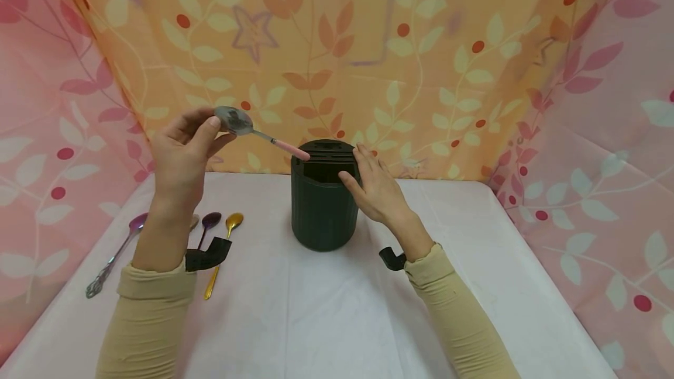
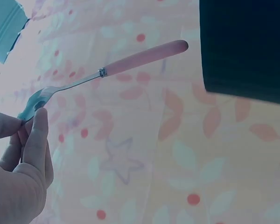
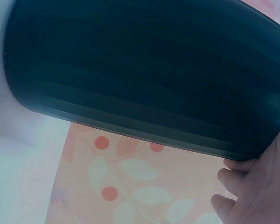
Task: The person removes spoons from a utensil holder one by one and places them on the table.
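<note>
A spoon with a pink handle [image 1: 291,149] and a metal bowl hangs in the air, its bowl pinched between the thumb and fingers of my left hand [image 1: 181,159]. The handle points right and slightly down, its end overlapping the rim of a dark green utensil holder [image 1: 323,215] in the head view. In the left wrist view, the handle's end [image 2: 179,45] shows apart from the holder's side. My right hand [image 1: 383,195] rests on the holder's right rim, fingers extended along its far side and thumb at the front opening. The holder stands upright, with slots across the back of its top.
On the white tablecloth [image 1: 337,320] at left lie a purple-bowled spoon with an ornate silver handle [image 1: 107,268], a dark purple spoon [image 1: 212,219] and a gold spoon [image 1: 233,222]. My left forearm partly hides another spoon [image 1: 194,221]. Patterned curtains [image 1: 474,75] stand behind and at both sides.
</note>
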Available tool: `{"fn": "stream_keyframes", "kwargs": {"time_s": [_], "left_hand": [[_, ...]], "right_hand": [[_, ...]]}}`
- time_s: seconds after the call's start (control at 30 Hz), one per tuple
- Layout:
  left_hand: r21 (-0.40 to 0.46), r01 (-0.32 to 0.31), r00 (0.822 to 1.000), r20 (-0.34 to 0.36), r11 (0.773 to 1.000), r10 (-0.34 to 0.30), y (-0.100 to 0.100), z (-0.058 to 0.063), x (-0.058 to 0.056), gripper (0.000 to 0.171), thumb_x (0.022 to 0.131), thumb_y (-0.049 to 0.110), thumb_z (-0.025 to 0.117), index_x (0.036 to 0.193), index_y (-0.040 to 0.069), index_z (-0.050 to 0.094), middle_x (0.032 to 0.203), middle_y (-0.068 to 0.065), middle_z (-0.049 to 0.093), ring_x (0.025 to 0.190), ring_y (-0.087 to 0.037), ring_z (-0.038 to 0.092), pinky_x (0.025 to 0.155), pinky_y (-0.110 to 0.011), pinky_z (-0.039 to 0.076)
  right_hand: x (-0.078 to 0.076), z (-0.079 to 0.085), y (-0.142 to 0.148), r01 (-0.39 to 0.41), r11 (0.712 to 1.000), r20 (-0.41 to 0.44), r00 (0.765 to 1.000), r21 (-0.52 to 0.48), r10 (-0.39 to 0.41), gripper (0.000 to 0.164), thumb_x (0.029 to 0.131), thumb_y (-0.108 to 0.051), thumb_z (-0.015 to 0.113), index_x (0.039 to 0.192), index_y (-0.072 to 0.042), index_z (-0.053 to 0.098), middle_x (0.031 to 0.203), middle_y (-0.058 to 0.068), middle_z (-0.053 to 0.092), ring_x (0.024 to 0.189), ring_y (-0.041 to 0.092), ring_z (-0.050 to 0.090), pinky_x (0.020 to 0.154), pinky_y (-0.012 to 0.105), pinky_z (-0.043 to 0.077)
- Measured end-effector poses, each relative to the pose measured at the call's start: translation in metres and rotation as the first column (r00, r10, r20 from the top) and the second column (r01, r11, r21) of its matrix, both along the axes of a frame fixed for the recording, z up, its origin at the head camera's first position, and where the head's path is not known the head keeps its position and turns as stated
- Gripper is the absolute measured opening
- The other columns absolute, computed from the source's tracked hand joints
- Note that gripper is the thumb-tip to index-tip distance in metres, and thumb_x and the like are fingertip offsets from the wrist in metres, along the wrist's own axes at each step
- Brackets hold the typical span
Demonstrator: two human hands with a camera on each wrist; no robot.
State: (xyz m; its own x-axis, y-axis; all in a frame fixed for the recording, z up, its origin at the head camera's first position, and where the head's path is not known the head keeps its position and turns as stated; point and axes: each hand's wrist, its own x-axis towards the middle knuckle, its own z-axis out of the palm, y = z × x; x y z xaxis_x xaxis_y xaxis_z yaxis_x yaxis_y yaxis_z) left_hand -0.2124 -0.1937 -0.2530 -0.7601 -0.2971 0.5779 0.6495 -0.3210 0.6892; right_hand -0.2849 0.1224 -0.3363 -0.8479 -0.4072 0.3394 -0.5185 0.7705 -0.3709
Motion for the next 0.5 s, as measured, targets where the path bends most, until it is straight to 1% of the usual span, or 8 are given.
{"fn": "stream_keyframes", "kwargs": {"time_s": [0.07,0.13,0.27,0.3,0.37,0.43,0.5], "left_hand": [[0.024,-0.005,1.000,0.001,1.000,0.005,-0.007,0.000,0.002,0.010,0.095,-0.008,0.067,0.105,-0.009,0.072,0.094,-0.014,0.072,0.086,-0.022,0.074,0.083,-0.033,0.063],[0.033,-0.023,1.000,-0.005,0.999,0.023,-0.014,0.000,0.004,0.011,0.095,-0.009,0.067,0.105,-0.012,0.072,0.093,-0.015,0.073,0.086,-0.022,0.074,0.083,-0.033,0.063],[0.048,-0.024,1.000,-0.019,0.999,0.025,-0.029,-0.001,0.006,0.014,0.093,-0.011,0.069,0.106,-0.017,0.069,0.093,-0.017,0.074,0.085,-0.024,0.075,0.082,-0.034,0.063],[0.042,-0.024,0.999,-0.021,0.999,0.025,-0.032,-0.002,0.007,0.016,0.093,-0.011,0.069,0.107,-0.018,0.068,0.093,-0.018,0.074,0.084,-0.025,0.075,0.082,-0.034,0.062],[0.017,-0.028,1.000,-0.004,0.999,0.028,-0.038,-0.004,0.008,0.016,0.093,-0.010,0.070,0.107,-0.018,0.068,0.093,-0.017,0.074,0.084,-0.024,0.076,0.081,-0.033,0.062],[-0.025,-0.037,0.999,0.020,0.999,0.037,-0.043,-0.008,0.008,0.015,0.093,-0.011,0.069,0.107,-0.018,0.069,0.093,-0.015,0.074,0.083,-0.022,0.076,0.080,-0.032,0.062],[-0.082,-0.043,0.997,0.062,0.996,0.049,-0.049,-0.015,0.007,0.013,0.094,-0.010,0.069,0.106,-0.014,0.072,0.093,-0.013,0.074,0.080,-0.019,0.076,0.079,-0.029,0.061]], "right_hand": [[0.000,0.000,0.000,-0.001,1.000,0.001,1.000,0.001,0.001,0.099,0.100,-0.079,0.017,0.165,-0.005,0.023,0.174,0.008,0.015,0.159,0.026,0.018,0.130,0.048,0.007],[0.000,0.000,0.000,-0.003,1.000,0.000,1.000,0.002,0.003,0.099,0.100,-0.080,0.017,0.165,-0.005,0.022,0.174,0.008,0.015,0.159,0.026,0.018,0.130,0.048,0.006],[0.000,-0.001,0.000,-0.006,1.000,0.001,1.000,-0.003,0.006,0.100,0.100,-0.080,0.016,0.165,-0.005,0.022,0.174,0.007,0.014,0.159,0.026,0.018,0.130,0.047,0.005],[0.000,-0.001,0.000,-0.006,1.000,0.002,1.000,-0.005,0.006,0.100,0.100,-0.080,0.016,0.165,-0.005,0.022,0.174,0.007,0.014,0.159,0.026,0.018,0.130,0.047,0.005],[0.001,-0.001,0.000,-0.006,1.000,0.004,1.000,-0.007,0.006,0.100,0.099,-0.080,0.016,0.165,-0.005,0.022,0.174,0.008,0.015,0.159,0.026,0.019,0.130,0.047,0.005],[0.001,0.000,0.000,-0.005,1.000,0.004,1.000,-0.007,0.006,0.100,0.100,-0.080,0.016,0.165,-0.005,0.022,0.174,0.008,0.015,0.159,0.026,0.019,0.130,0.047,0.006],[0.001,0.000,0.000,-0.006,1.000,0.005,1.000,-0.006,0.006,0.099,0.100,-0.079,0.016,0.165,-0.005,0.022,0.174,0.008,0.015,0.159,0.026,0.019,0.130,0.047,0.006]]}}
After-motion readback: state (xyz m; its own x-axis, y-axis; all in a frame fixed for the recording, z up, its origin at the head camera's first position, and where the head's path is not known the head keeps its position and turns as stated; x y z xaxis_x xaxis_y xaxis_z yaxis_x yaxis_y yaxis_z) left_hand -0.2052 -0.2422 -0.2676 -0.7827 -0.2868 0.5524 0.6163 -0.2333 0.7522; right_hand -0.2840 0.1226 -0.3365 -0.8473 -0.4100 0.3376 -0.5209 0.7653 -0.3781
